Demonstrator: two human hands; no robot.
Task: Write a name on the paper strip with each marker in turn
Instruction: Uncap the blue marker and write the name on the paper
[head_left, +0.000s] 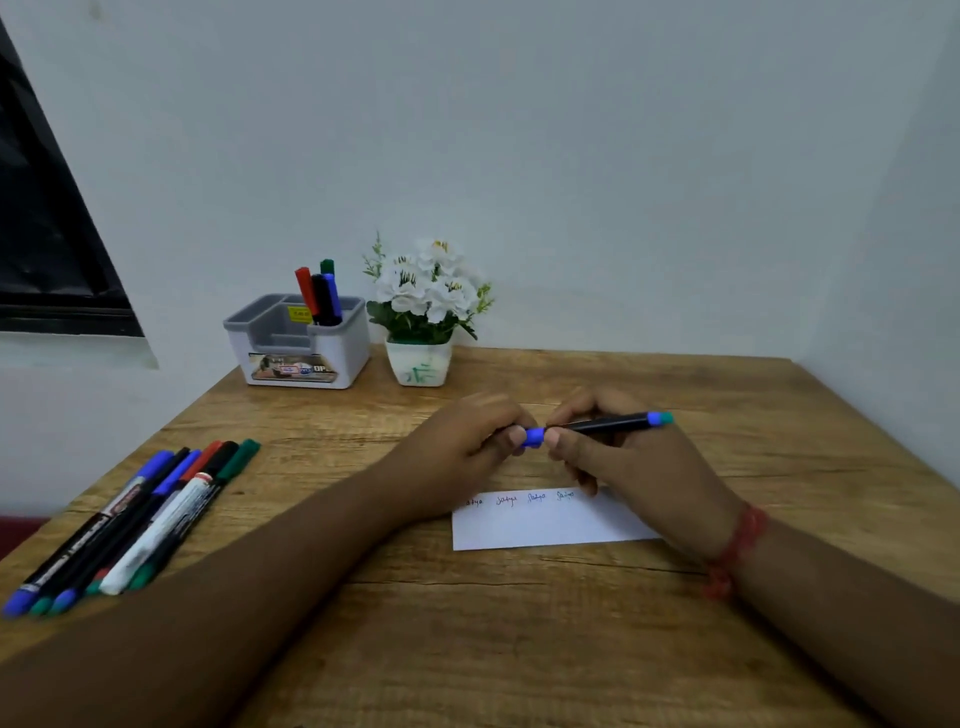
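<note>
A white paper strip (545, 525) lies on the wooden table (519, 649) with several small written names along its top edge. Above it, my right hand (618, 457) grips the black barrel of a blue marker (608, 423) held level, its blue end pointing right. My left hand (467, 441) pinches the marker's blue cap (532, 436) at the barrel's left end. Both hands hover just beyond the strip. Whether the cap is fully on the barrel cannot be told.
Several markers (140, 519) in blue, black, red, green and white lie side by side at the table's left edge. A grey organiser (296, 343) with more markers and a white flower pot (421, 332) stand at the back by the wall.
</note>
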